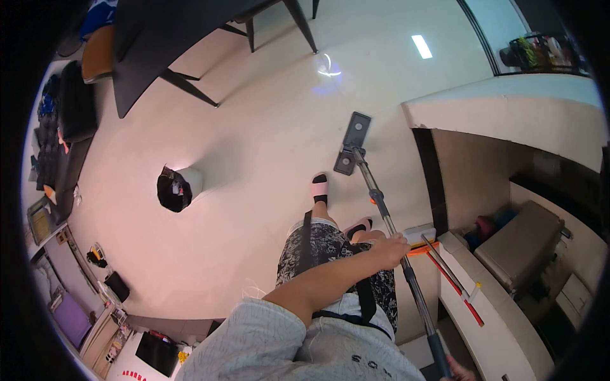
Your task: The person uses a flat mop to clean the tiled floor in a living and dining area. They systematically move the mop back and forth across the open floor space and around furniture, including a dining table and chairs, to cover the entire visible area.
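On the pale glossy floor (254, 267) a mop (414, 286) rests its flat grey head beyond the pink slippers (320, 189), its pole clasped by the left hand (389, 251), the right hand (461, 370) (mostly cut off, hold unclear) beside its lower end.
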`<state>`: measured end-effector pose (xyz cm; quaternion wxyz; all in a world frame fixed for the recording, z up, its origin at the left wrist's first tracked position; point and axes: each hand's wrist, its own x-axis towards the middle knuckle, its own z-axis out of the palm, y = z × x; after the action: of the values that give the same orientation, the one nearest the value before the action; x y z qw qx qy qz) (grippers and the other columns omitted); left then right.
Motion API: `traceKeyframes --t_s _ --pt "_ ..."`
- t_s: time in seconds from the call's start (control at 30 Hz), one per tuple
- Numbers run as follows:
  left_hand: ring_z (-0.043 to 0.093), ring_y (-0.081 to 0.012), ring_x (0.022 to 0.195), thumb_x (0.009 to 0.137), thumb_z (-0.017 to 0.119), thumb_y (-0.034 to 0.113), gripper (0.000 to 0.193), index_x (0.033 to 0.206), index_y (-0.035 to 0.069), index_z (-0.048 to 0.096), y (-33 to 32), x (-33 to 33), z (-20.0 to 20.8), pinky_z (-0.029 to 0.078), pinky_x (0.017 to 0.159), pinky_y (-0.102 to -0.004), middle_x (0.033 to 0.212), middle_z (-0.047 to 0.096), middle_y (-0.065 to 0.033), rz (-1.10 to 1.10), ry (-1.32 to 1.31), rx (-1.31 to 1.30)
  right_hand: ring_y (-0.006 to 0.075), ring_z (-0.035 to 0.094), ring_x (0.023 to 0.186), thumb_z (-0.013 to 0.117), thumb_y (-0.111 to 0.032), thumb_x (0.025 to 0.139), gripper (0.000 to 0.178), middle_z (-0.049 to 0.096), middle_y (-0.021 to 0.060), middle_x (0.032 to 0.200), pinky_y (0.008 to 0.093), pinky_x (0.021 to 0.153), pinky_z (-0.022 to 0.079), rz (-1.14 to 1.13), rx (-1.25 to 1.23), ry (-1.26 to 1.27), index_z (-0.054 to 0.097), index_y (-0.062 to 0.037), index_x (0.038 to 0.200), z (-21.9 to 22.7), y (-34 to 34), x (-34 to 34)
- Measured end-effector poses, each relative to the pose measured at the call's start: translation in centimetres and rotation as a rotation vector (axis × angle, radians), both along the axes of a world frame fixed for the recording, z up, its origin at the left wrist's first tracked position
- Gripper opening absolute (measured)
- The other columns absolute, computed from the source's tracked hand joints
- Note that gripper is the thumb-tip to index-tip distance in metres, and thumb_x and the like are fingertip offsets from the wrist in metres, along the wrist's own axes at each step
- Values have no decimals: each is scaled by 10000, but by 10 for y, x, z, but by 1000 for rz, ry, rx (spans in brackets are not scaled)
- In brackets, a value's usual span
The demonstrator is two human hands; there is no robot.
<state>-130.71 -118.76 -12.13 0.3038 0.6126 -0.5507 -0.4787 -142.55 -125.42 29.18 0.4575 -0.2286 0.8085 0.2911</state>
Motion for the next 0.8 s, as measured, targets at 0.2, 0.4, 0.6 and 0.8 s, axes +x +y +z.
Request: traceKeyframes --t_s 0.2,0.4,0.6,0.8 --pt "520 -270 962 675 598 120 164 829 68 572 10 33 5 481 701 -423 895 552 -70 85 24 38 101 371 317 532 -26 829 585 483 31 500 236 278 276 105 122 -276 328 -97 1373 -8 -19 15" --pt "494 -254 1023 698 602 143 158 846 90 586 43 59 -18 465 749 -429 933 555 -63 88 -55 183 132 429 389 542 60 772 718 503 74 614 261 342 325 -27 303 -311 248 -108 1404 -66 -23 3" --pt "469 -246 1029 698 582 113 163 856 77 575 62 80 -52 436 784 -427 958 521 -71 -86 -250 386 115 528 550 546 37 821 668 576 76 761 241 462 417 -170 298 -647 260 -115 1405 -163 16 -74" --pt "481 -234 1013 689 584 131 183 868 96 597 69 18 -84 448 781 -392 957 527 -66 -98 -444 369 85 526 966 541 25 806 637 489 41 1235 206 849 393 -239 199 -634 290 -45 1388 -190 36 -120"
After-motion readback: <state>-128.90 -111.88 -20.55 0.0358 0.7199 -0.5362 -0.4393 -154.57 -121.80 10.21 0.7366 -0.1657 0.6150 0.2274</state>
